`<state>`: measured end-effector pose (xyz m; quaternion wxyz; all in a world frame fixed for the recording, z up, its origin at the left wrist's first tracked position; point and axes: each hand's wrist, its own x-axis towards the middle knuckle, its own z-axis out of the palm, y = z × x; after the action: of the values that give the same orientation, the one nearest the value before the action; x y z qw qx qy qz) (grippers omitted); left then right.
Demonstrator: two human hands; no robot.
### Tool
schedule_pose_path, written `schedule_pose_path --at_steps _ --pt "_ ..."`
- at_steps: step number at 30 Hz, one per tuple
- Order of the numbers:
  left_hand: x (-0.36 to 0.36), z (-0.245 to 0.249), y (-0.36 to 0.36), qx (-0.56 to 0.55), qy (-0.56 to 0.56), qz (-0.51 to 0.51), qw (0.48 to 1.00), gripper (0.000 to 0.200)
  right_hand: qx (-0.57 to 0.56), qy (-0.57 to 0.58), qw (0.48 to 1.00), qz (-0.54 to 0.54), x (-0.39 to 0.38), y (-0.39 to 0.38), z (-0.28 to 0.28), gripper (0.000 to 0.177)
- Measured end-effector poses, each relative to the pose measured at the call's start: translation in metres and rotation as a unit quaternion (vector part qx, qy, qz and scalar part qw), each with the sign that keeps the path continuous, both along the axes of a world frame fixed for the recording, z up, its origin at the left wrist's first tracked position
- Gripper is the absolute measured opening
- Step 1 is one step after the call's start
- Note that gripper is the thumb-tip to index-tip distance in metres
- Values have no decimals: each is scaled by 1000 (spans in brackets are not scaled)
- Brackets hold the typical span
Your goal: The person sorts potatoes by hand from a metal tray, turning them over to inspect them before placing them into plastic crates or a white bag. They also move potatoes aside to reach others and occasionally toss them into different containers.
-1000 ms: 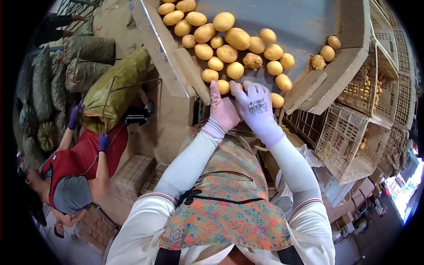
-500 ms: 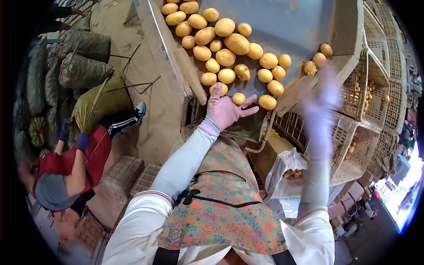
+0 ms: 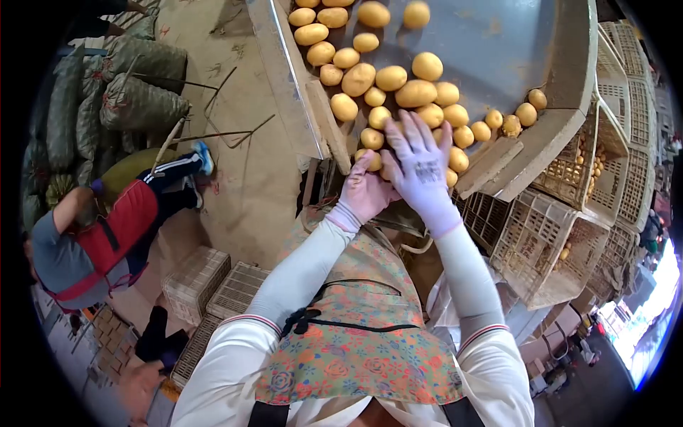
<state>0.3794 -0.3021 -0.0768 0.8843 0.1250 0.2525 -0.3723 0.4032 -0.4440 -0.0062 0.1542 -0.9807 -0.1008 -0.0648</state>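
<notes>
Many yellow potatoes (image 3: 358, 80) lie on the grey sloping tray (image 3: 491, 64) in front of me, crowded toward its narrow lower mouth. My right hand (image 3: 425, 167), in a pale purple glove, rests over the potatoes at the mouth with its fingers spread. Beside it, my left hand (image 3: 364, 192) in a pinkish glove is cupped at the lip, thumb up against a potato (image 3: 370, 159). Its fingertips are partly hidden near my right hand. Wooden boards (image 3: 491, 169) edge the mouth, and a few potatoes (image 3: 526, 113) sit along the right side.
Stacked plastic crates (image 3: 544, 245) stand on the right, some with potatoes inside. Further crates (image 3: 196, 281) are on the floor at left. Filled mesh sacks (image 3: 146, 107) and a metal-framed cart (image 3: 231, 135) lie beyond. A person in a red vest (image 3: 135, 220) bends nearby.
My right hand has swung from the right side onto the potatoes beside my left hand. My left hand has closed up somewhat. Potatoes have shifted toward the mouth. The other person has bent differently.
</notes>
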Motion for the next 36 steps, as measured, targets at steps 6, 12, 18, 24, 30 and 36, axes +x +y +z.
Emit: schedule_pose_path --at_steps 6,12,18,24,30,36 --pt "12 13 -10 -167 -35 40 985 88 8 -20 997 -72 -40 -19 -15 60" --pt "10 10 -10 -33 -63 -94 993 88 -42 -13 992 -116 13 -12 1 66" --pt "13 16 -8 -152 12 -31 988 109 -114 149 978 -91 55 -26 14 66" --pt "10 9 -6 -226 -14 -34 973 107 693 162 680 -176 18 -47 47 69" --pt "5 12 -8 -214 -1 -20 977 107 965 155 200 -63 -35 -41 48 63" --pt "0 25 -8 -147 -54 -26 987 93 398 -306 844 -188 -50 -54 149 54"
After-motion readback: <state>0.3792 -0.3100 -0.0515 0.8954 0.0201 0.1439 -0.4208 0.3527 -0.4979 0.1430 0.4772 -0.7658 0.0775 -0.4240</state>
